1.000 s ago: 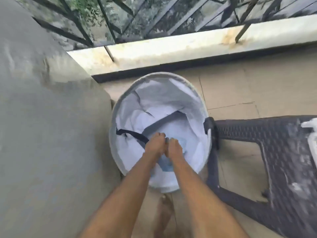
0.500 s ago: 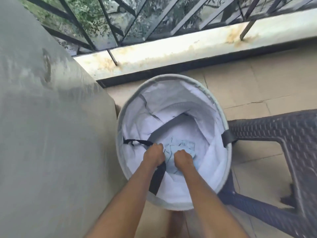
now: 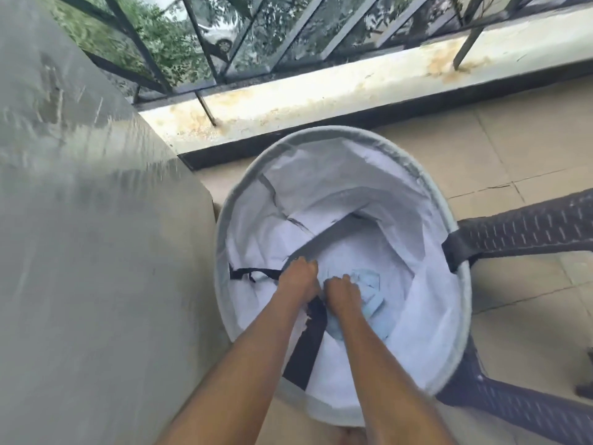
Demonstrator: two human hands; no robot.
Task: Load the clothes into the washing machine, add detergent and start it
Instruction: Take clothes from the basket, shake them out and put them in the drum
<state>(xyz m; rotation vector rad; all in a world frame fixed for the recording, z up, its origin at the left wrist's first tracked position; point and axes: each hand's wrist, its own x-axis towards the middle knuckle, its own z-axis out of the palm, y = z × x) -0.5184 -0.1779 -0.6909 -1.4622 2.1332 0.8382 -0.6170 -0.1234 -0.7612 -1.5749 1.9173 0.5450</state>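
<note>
Both hands are deep inside the round fabric laundry hamper (image 3: 221, 252), which serves as the landmark here. The left hand (image 3: 300, 277) sits near the hamper's middle, fingers curled down where a dark strap (image 3: 308, 342) runs up the near wall; whether it grips that strap or cloth beneath it, I cannot tell. Just to its right, the right hand (image 3: 341, 292) has its fingers curled into the light blue garment (image 3: 369, 293) bunched on the hamper's bottom, so it appears to clutch that cloth. The two hands are almost touching.

The step in hand looks like gathering the clothes for the lift out. To do it well, bundle the whole garment into both fists before raising it, so no sleeve trails over the rim, and keep the strap and the white liner (image 3: 426, 300) out of the grab. A dark woven plastic chair (image 3: 529, 232) presses against the hamper's right side; the grey slab (image 3: 80, 252) stands to its left.
</note>
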